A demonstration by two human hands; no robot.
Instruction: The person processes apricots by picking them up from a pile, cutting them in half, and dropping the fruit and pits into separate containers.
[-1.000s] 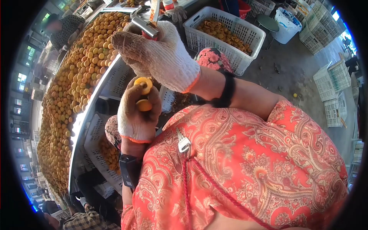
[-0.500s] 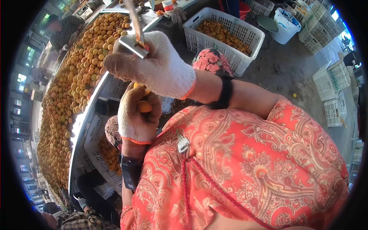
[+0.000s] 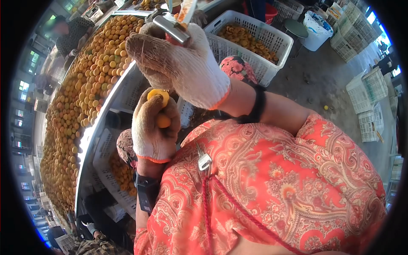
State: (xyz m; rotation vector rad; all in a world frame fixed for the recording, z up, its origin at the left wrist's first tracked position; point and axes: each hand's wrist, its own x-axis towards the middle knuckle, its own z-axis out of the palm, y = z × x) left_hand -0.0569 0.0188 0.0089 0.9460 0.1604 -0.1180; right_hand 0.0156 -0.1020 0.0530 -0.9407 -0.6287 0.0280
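Note:
My right hand (image 3: 182,70), in a soiled white knit glove, is closed around a knife with a silver metal cylinder (image 3: 171,29) at the grip. Its pale blade (image 3: 187,12) points up and carries orange residue. Just below, my left hand (image 3: 146,129), also gloved, grips a cut apricot (image 3: 158,96) between thumb and fingers, its yellow flesh showing. A second apricot (image 3: 163,120) sits in the curled fingers of that hand. To the left, a large heap of whole apricots (image 3: 102,63) covers a metal-edged table (image 3: 95,117).
A white crate (image 3: 278,63) of cut apricots stands on the floor beyond my right arm. Another crate (image 3: 102,159) holding orange fruit is below the table edge. A white bucket (image 3: 318,32), a stool (image 3: 296,26) and stacked crates (image 3: 355,32) are farther right. Co-workers are at left.
My right hand has moved up and right with the knife, away from the left hand. The cut apricot in my left hand now shows more of its flesh.

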